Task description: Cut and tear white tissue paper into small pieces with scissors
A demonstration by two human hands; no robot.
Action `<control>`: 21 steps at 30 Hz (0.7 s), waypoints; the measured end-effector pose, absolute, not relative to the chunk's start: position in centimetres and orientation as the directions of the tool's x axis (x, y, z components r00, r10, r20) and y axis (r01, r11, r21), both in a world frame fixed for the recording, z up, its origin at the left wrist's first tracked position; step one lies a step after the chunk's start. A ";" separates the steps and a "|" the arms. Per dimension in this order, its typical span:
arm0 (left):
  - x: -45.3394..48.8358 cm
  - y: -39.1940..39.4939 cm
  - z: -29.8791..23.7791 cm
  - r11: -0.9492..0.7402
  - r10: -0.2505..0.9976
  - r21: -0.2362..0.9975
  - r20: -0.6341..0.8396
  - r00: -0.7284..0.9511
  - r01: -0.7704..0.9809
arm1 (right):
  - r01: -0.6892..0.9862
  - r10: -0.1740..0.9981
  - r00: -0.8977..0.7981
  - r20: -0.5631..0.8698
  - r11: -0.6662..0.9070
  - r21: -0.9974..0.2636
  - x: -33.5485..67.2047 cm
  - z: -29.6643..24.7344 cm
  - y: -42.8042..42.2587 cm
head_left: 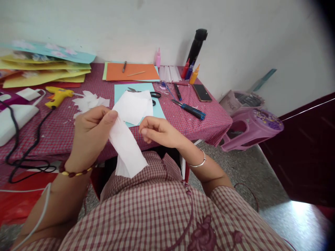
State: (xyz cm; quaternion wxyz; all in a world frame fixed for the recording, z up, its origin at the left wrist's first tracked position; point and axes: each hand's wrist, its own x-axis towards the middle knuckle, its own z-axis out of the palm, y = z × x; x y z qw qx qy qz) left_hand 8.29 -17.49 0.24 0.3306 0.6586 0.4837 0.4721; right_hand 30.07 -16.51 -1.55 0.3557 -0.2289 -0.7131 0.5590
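My left hand (91, 130) pinches the top end of a folded white paper strip (129, 150) between thumb and fingers. The strip hangs down over my lap, its layers parting at the lower end. To its right, my right hand (159, 131) is loosely curled, with nothing visible in it and apart from the strip. Just beyond both hands, white paper sheets (134, 106) lie on a light blue sheet (158, 109). Scissors (155, 94) rest there too, partly hidden under the white paper. A pile of cut white paper pieces (90, 101) lies beyond my left hand.
A yellow glue gun (58, 96) with a black cord lies left. Coloured sheets (133, 72), glue sticks (170, 74), paint bottles (194, 74) and a black bottle (196, 47) stand along the back. A blue-black cutter (192, 110) and a phone (202, 93) lie right; a pink stool (246, 130) stands beyond.
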 end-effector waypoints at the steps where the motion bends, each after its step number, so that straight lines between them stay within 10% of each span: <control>1: 8.5 -17.6 0.3 -0.342 0.939 0.874 0.331 0.093 0.345 | -0.072 0.752 -0.609 0.251 0.263 -0.962 29.9 -1.7 -16.5; 21: 9.3 -17.6 0.3 -0.244 0.877 0.941 0.111 0.467 0.233 | -0.252 0.661 -0.719 0.215 0.041 -0.967 29.5 -1.9 -16.6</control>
